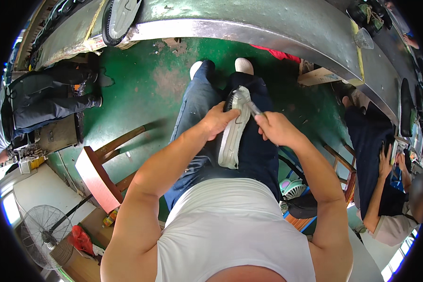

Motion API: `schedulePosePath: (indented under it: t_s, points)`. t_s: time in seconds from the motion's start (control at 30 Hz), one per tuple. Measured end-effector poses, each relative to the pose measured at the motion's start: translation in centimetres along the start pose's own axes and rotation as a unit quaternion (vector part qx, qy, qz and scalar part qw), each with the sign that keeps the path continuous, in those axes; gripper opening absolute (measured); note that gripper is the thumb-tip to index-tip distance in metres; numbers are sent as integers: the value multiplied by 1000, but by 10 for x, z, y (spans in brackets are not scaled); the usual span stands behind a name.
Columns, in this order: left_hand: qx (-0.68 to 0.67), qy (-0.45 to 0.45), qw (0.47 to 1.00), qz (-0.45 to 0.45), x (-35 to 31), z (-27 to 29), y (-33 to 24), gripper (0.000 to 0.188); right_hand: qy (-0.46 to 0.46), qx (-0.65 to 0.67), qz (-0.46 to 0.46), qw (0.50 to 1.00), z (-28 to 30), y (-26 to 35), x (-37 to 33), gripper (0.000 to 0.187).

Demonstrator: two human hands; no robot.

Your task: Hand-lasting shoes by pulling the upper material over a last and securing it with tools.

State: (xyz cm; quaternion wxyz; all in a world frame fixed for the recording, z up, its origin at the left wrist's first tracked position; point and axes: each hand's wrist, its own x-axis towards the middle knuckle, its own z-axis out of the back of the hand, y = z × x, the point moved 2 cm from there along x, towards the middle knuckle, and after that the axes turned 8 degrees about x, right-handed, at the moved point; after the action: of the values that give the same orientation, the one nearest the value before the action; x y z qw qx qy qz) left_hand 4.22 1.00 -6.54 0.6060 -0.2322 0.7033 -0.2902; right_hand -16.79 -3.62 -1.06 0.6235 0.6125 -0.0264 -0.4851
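Note:
Over my lap, a long whitish shoe sole (231,143) lies tilted with its toe end pointing away from me. Dark edging shows along its far left side. My left hand (219,120) is closed round its left edge, thumb pressed on the upper face. A short flat tool, seemingly a brush (254,108), sits pinched in my right hand (276,129), its light tip against the far part of the sole. Thin dark curved lines mark the sole's face.
A metal-edged bench (249,30) runs across the far side, with another sole (121,21) on it. Wooden stools (97,176) stand at left and right. A standing fan (47,230) is lower left. Co-workers sit at both sides; one's hands (385,162) work at right.

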Motion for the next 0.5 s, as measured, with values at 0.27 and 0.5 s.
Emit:
schedulePosePath:
  t_s: [0.27, 0.5]
  points:
    - [-55, 93, 993, 52, 3, 11, -10, 60, 83, -78, 19, 993, -15, -19, -64, 31]
    - [-45, 62, 997, 22, 3, 4, 3, 55, 23, -416, 158, 895, -46, 42, -64, 29]
